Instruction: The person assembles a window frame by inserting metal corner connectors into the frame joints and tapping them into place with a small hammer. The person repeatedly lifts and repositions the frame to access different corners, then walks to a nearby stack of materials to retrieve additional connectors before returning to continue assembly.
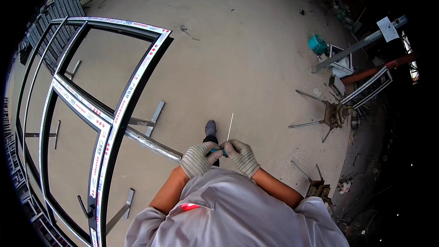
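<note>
Both of my hands meet in front of my body, in striped work gloves with grey fingertips. My left hand [197, 159] is closed around a small teal object [216, 151], mostly hidden by the fingers, so its kind does not show. My right hand [242, 156] is closed right beside it, fingertips pinched together. From those fingertips a thin white rod [230, 127] points up and away from me. Whether the rod joins the teal object is hidden. To my left stands a large dark door frame [129, 91] covered with printed protective film, with a black handle [83, 206] low on it.
Metal stands [151, 142] hold up the frame. A stack of metal profiles [64, 4] leans at the far left. At the right are a rusty machine on legs [336, 115], a teal bucket [317, 44] and a slanted steel beam [352, 48] with paper on it.
</note>
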`<state>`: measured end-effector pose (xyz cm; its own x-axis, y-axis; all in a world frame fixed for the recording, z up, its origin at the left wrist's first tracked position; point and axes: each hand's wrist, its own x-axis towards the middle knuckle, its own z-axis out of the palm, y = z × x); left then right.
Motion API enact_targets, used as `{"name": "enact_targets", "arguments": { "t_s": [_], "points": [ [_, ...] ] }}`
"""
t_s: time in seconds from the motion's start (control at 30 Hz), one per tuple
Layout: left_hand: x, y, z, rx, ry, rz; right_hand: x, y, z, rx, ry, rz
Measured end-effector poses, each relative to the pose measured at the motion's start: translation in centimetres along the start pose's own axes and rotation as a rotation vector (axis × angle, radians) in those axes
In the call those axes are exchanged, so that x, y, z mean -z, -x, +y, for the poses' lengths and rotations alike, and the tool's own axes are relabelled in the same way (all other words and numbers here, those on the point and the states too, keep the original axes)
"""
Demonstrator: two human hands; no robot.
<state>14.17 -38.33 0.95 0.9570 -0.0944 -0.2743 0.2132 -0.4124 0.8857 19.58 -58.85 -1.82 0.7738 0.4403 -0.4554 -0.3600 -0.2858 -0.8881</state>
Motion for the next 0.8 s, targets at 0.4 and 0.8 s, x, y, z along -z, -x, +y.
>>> {"name": "enact_targets", "arguments": {
  "t_s": [0.4,0.8],
  "points": [
    [10.7,-28.6,8.8,-0.04,-0.129,-0.05,14.8,-24.6,-14.6,-0.053,0.05,0.079],
    [33.3,-44.7,23.7,-0.516,-0.159,0.967,35.8,-53.8,-15.2,-0.233,0.423,0.32]
  ]
}}
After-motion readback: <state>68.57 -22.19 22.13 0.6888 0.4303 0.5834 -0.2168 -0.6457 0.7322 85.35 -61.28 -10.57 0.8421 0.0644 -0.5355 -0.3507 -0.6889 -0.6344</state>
